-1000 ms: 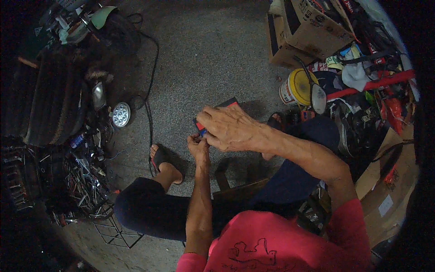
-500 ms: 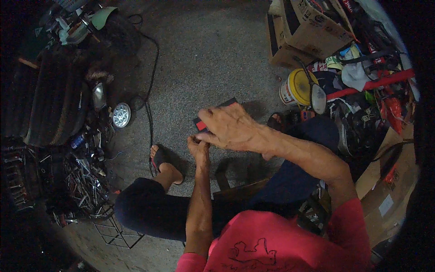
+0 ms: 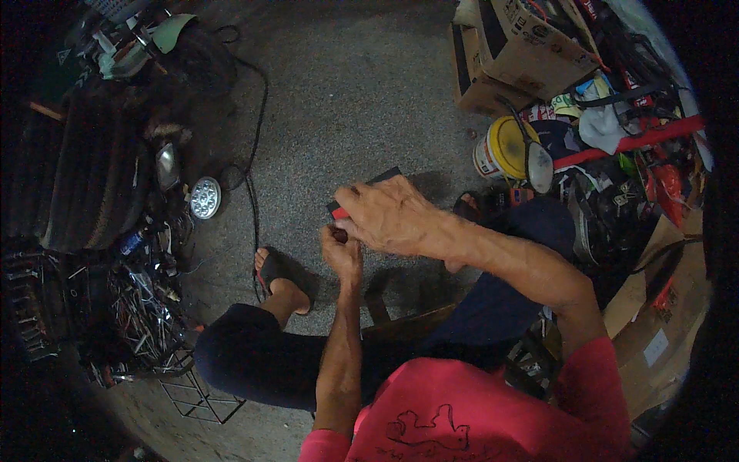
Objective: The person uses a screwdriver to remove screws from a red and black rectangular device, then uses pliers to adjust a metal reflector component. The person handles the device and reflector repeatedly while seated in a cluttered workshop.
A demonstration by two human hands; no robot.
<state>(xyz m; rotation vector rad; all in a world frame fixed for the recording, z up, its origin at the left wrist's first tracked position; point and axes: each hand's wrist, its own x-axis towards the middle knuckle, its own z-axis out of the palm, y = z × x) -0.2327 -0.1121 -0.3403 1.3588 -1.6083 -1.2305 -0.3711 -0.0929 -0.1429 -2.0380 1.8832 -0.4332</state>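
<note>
My right hand [image 3: 389, 215] reaches across from the right, fingers wrapped over a flat rectangular black-and-red object [image 3: 385, 171]; its dark corners and a patch of red show around my fingers. My left hand [image 3: 340, 252] is curled just beneath, at the object's lower left corner, its thumb and fingers closed beside my right hand's fingertips. What my left fingertips grip is hidden.
Tires [image 3: 92, 169], a round lamp [image 3: 205, 198], scattered metal tools [image 3: 146, 316] and a black cable [image 3: 254, 192] lie left. Cardboard boxes [image 3: 531, 54], a yellow-lidded bucket [image 3: 508, 138], a red bar [image 3: 639, 138] and mixed clutter sit right. My sandalled feet [image 3: 285, 292] rest on the concrete floor.
My left hand has shifted slightly to the right and turned at the wrist under the object. My right hand's fingers have moved slightly; it still holds the object.
</note>
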